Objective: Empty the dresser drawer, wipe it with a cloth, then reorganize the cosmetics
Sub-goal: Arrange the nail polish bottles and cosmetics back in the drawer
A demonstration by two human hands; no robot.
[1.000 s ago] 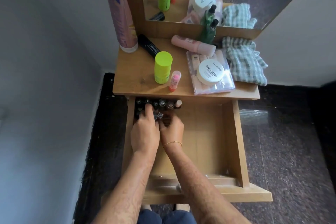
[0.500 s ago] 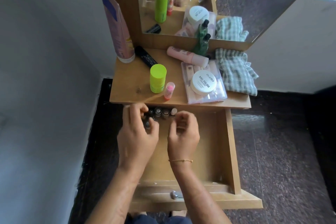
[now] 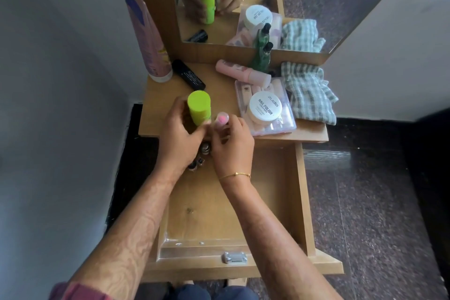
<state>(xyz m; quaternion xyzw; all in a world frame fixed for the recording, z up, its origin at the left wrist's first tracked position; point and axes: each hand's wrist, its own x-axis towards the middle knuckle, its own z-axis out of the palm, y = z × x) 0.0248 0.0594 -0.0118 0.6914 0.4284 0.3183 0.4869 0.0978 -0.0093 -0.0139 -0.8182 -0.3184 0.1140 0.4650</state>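
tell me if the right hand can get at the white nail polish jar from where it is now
Probably yes. The right hand is at the small pink tube, and the white nail polish jar sits just beyond on the clear case, with nothing between.

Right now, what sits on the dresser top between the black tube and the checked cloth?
In the head view, a pink bottle lies on its side between the black tube and the checked cloth, with a green bottle standing just behind it.
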